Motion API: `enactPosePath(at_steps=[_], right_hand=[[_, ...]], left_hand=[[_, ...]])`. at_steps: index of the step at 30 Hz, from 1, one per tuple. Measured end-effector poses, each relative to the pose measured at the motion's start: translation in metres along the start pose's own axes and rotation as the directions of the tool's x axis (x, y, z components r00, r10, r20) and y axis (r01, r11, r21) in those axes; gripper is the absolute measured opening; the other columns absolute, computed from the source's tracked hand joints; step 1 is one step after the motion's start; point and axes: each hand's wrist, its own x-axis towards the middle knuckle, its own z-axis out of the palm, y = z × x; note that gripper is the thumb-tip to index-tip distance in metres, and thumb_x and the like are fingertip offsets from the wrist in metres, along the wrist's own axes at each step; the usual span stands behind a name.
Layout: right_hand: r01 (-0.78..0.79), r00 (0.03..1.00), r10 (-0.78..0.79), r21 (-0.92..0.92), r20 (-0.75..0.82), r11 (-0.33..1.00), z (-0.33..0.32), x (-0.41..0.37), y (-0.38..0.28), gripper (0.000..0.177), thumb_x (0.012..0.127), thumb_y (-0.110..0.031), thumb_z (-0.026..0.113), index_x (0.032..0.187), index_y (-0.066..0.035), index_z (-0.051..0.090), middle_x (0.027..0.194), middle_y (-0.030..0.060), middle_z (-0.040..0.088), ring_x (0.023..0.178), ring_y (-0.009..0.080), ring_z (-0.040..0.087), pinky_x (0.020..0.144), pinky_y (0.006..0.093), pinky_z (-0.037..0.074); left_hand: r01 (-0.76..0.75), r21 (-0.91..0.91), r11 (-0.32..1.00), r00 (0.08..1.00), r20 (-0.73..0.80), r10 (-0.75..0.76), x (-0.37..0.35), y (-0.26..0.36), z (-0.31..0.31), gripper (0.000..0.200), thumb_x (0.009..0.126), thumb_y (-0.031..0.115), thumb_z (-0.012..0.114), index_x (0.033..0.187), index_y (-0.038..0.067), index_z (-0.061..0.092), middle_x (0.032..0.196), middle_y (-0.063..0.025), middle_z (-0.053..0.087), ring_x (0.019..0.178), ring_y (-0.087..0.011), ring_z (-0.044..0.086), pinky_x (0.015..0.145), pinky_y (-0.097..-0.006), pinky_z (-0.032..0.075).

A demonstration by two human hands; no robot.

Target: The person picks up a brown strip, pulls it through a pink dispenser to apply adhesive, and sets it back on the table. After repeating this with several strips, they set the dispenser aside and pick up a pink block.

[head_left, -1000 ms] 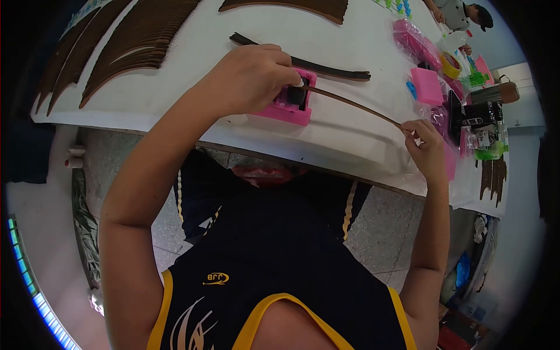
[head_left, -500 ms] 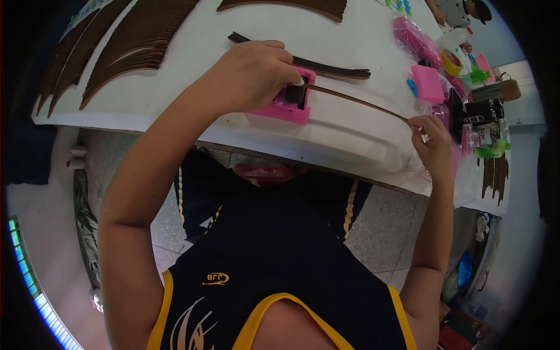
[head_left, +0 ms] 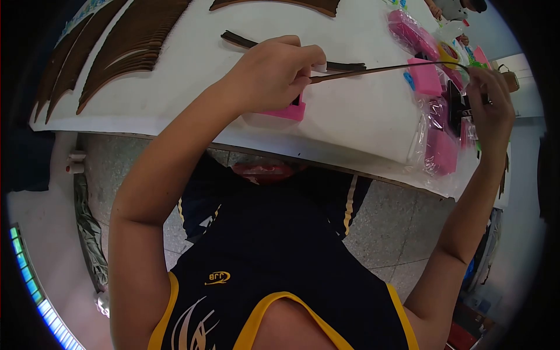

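A thin, dark brown strip point(head_left: 396, 67) stretches between my two hands above the table, curving down at its right end. My left hand point(head_left: 277, 73) is closed, its thumb and fingers pinching the strip's left end. My right hand point(head_left: 493, 102) is raised at the right with its fingers closed on the other end. Under my left hand sits a pink holder point(head_left: 289, 112) with a black part inside, mostly covered. Just beyond, a dark bundle of strips point(head_left: 236, 39) lies on the white table, partly hidden by my left hand.
Rows of brown strips point(head_left: 125, 52) lie at the left of the white table point(head_left: 361, 128), more strips point(head_left: 280, 4) at the far edge. On the right are a pink block point(head_left: 424, 79), plastic-wrapped pink packs point(head_left: 411, 32) and yellow tape point(head_left: 448, 51). Another person point(head_left: 452, 9) is at the far right.
My right hand has moved right and up with its end of the strip. My left hand has lifted slightly off the pink holder, moving right, and the strip now bends near its right end.
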Motion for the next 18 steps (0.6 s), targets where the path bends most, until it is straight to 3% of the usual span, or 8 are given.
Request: enactPosePath(at_steps=[5,8,10,11,13,14,16,18], right_hand=[[0.145,0.988,-0.147,-0.039,-0.055,0.989,-0.009,0.035,0.005,0.021,0.097,-0.002,0.073,0.118,-0.004,0.075,0.116,0.0045,0.074,0.095,0.0153,0.068,0.086,0.0298,0.058],[0.121,0.992,-0.119,-0.080,0.034,0.989,-0.013,0.043,0.025,0.022,0.099,-0.005,0.071,0.121,-0.006,0.075,0.113,0.0023,0.074,0.097,0.0132,0.067,0.085,0.0300,0.058],[-0.109,0.987,0.106,0.023,0.123,0.994,-0.007,0.039,0.032,0.019,0.101,-0.002,0.067,0.119,-0.005,0.073,0.106,0.0004,0.070,0.093,0.0095,0.062,0.079,0.0273,0.054],[-0.092,0.990,0.088,0.034,0.109,0.995,-0.004,0.035,0.041,0.019,0.101,-0.002,0.067,0.119,-0.005,0.073,0.106,0.0004,0.070,0.093,0.0095,0.062,0.079,0.0273,0.054],[-0.402,0.895,0.270,0.381,0.354,0.833,0.006,0.023,0.054,0.011,0.101,0.002,0.062,0.107,-0.003,0.069,0.098,-0.0017,0.062,0.089,0.0063,0.056,0.077,0.0224,0.046],[-0.383,0.906,0.254,0.396,0.340,0.835,0.015,0.017,0.052,0.011,0.101,0.002,0.062,0.107,-0.003,0.069,0.098,-0.0017,0.062,0.089,0.0063,0.056,0.077,0.0224,0.046],[-0.489,0.857,0.218,0.605,0.466,0.629,0.033,0.002,0.045,0.013,0.094,0.009,0.056,0.095,-0.002,0.061,0.093,-0.0026,0.053,0.083,0.0057,0.048,0.076,0.0208,0.037],[-0.518,0.832,0.176,0.623,0.526,0.586,0.046,-0.012,0.049,0.010,0.090,0.007,0.057,0.092,-0.002,0.059,0.092,-0.0019,0.051,0.083,0.0069,0.047,0.075,0.0218,0.036]], left_hand=[[0.008,-0.003,1.000,1.000,0.015,-0.008,0.007,0.009,0.004,0.025,0.085,0.001,0.073,0.109,0.008,0.070,0.082,-0.0051,0.073,0.085,-0.0212,0.068,0.073,-0.0370,0.057],[0.261,-0.264,0.928,0.964,0.120,-0.237,0.012,0.014,-0.012,0.020,0.089,0.006,0.074,0.108,0.004,0.069,0.085,-0.0072,0.075,0.081,-0.0174,0.069,0.072,-0.0344,0.056],[0.486,-0.585,0.649,0.867,0.418,-0.272,0.015,0.006,-0.029,0.014,0.095,0.004,0.072,0.108,0.004,0.066,0.098,-0.0048,0.077,0.088,-0.0125,0.070,0.078,-0.0288,0.054],[0.484,-0.576,0.659,0.869,0.403,-0.286,0.013,0.002,-0.034,0.014,0.095,0.004,0.072,0.108,0.004,0.066,0.098,-0.0048,0.077,0.088,-0.0125,0.070,0.078,-0.0288,0.054],[0.501,-0.802,0.324,0.864,0.442,-0.243,0.009,-0.007,-0.041,0.014,0.094,0.002,0.070,0.107,0.005,0.067,0.097,-0.0036,0.075,0.087,-0.0103,0.068,0.079,-0.0261,0.052],[0.495,-0.799,0.342,0.867,0.428,-0.255,0.007,-0.012,-0.044,0.014,0.094,0.002,0.070,0.107,0.005,0.067,0.097,-0.0036,0.075,0.087,-0.0103,0.068,0.079,-0.0261,0.052],[0.457,-0.889,0.032,0.878,0.445,-0.177,0.002,-0.022,-0.047,0.017,0.091,-0.001,0.069,0.107,0.004,0.066,0.096,-0.0049,0.074,0.080,-0.0098,0.065,0.080,-0.0257,0.051],[0.429,-0.903,-0.029,0.885,0.426,-0.187,-0.004,-0.027,-0.049,0.017,0.091,-0.001,0.068,0.107,0.004,0.066,0.095,-0.0052,0.073,0.079,-0.0096,0.063,0.077,-0.0256,0.050]])
